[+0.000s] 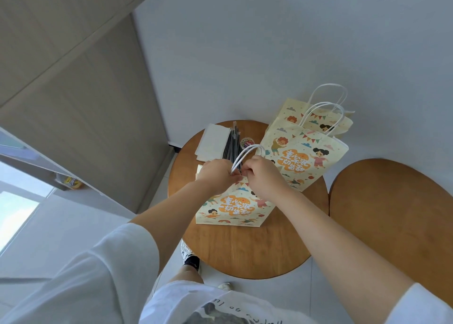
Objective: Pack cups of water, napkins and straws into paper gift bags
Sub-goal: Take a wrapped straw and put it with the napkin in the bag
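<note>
Round wooden table (245, 245), second wooden tabletop (392, 213) just beside it, white wall (245, 41), yellow packet (72, 182) far left

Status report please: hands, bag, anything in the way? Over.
Left hand, right hand: pinching near bag top, by handle. Straws, napkins behind it. Nothing blocking.

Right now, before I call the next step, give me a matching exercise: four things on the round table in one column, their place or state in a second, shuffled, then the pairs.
Things:
1. near gift bag
2. napkin stack
3. straw bundle
4. far gift bags

Places or states:
A. white, flat, at the far left edge of the round table
B. standing at the far right, handles up
C. pinched at its top by left grip and right grip
D. dark, lying beside the white stack

Pairs: 1-C, 2-A, 3-D, 4-B.
</note>
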A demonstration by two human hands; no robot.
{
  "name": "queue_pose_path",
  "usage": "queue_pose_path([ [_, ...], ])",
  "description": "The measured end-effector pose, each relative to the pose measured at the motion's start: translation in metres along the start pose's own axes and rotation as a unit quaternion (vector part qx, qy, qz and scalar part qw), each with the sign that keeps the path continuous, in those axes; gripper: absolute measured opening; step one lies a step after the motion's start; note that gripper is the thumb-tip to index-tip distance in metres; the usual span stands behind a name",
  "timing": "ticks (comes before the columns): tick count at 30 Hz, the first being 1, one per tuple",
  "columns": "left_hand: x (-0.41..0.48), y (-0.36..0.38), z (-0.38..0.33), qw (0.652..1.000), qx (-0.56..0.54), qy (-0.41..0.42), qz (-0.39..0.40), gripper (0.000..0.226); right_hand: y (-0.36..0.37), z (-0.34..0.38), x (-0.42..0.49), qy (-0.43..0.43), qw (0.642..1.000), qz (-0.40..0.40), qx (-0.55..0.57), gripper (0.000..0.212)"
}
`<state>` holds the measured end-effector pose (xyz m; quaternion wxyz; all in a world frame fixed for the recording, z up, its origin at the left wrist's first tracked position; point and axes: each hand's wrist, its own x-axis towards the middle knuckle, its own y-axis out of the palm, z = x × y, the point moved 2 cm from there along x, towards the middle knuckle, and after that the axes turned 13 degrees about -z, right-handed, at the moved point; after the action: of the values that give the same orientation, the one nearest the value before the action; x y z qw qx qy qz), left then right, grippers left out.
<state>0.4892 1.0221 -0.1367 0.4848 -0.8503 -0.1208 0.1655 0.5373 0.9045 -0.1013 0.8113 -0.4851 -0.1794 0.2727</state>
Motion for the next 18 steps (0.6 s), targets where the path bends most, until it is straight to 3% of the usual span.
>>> queue_pose_path([
  [11, 0.003, 0.001, 0.002, 0.995, 0.066, 0.071, -0.012, 0.032, 0.010, 0.001, 0.008, -0.020, 0.992, 0.089, -0.090, 0.026],
  [18, -0.001, -0.012, 0.003, 0.990, 0.091, 0.108, -0.007, 0.030, 0.020, -0.005, -0.005, -0.041, 0.997, -0.019, -0.069, 0.020],
])
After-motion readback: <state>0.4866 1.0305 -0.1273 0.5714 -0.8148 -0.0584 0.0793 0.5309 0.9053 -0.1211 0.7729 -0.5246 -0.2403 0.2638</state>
